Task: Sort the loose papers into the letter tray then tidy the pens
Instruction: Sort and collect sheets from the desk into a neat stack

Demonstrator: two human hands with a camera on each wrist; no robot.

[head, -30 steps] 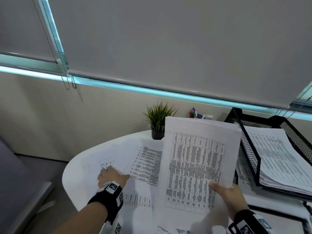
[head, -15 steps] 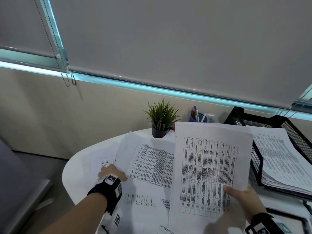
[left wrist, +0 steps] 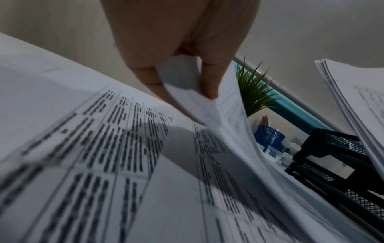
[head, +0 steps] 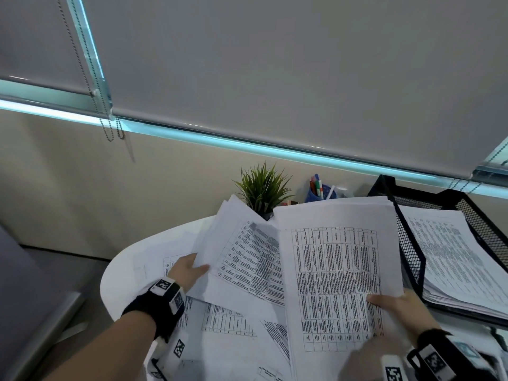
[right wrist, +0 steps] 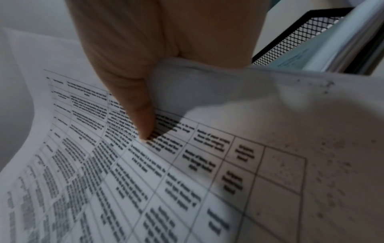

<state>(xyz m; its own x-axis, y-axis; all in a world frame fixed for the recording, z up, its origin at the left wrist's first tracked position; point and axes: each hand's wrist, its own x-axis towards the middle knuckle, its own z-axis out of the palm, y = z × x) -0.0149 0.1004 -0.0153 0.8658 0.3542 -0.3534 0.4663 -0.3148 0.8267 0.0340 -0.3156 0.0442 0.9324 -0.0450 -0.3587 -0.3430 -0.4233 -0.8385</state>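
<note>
Head view: the left hand has lifted a printed white sheet it pinches off the round white bench since a second ago; the right hand grips a white paper stack beside the black mesh letter tray, so gathering continues.

the printed tables on the held sheets were too blurred to read. the letter tray ran off the frame at three o'clock. the plant pot sat hidden behind papers at twelve o'clock.
</note>
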